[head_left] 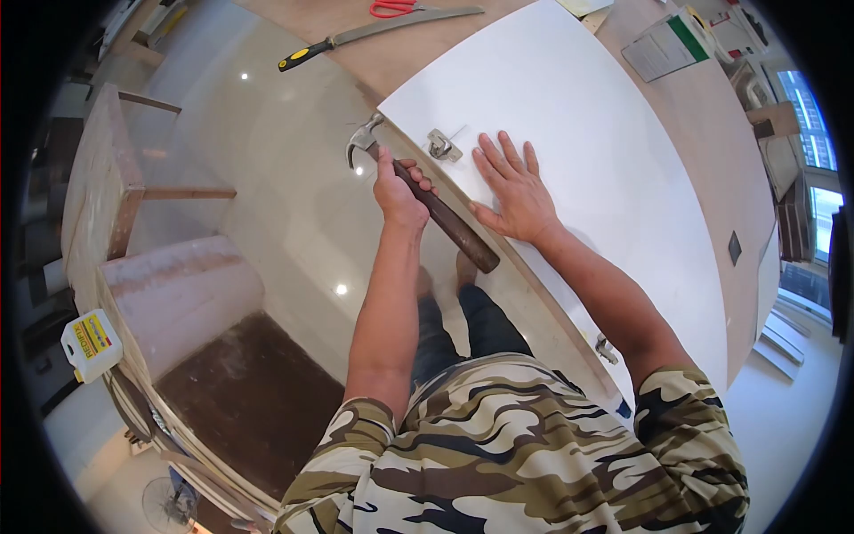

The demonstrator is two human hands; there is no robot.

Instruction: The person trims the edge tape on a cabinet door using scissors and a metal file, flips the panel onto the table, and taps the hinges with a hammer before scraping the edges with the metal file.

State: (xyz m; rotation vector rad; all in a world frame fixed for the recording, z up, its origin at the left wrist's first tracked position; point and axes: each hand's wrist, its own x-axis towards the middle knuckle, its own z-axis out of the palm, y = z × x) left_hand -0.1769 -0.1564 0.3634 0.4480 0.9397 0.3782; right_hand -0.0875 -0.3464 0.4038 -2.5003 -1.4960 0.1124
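Note:
My left hand (pixel 400 189) is wrapped around the dark wooden handle of a claw hammer (pixel 455 230), near its head. The metal head is close to the corner of a white panel (pixel 614 169), beside its edge; I cannot tell whether they touch. Flat on the panel lies my right hand (pixel 514 189), fingers spread, with nothing in it. A metal cabinet hinge (pixel 444 147) sits on the panel near the edge, just left of my right fingertips. Another hinge (pixel 605 348) is farther down the same edge, partly behind my right forearm.
A handsaw (pixel 382 34) and red-handled scissors (pixel 391 8) lie on the wooden tabletop (pixel 712 214) at the top. A green-and-white box (pixel 665 44) stands at upper right. On the left are a wooden frame (pixel 120 178) and a white plastic jug (pixel 92 345). Tiled floor lies between.

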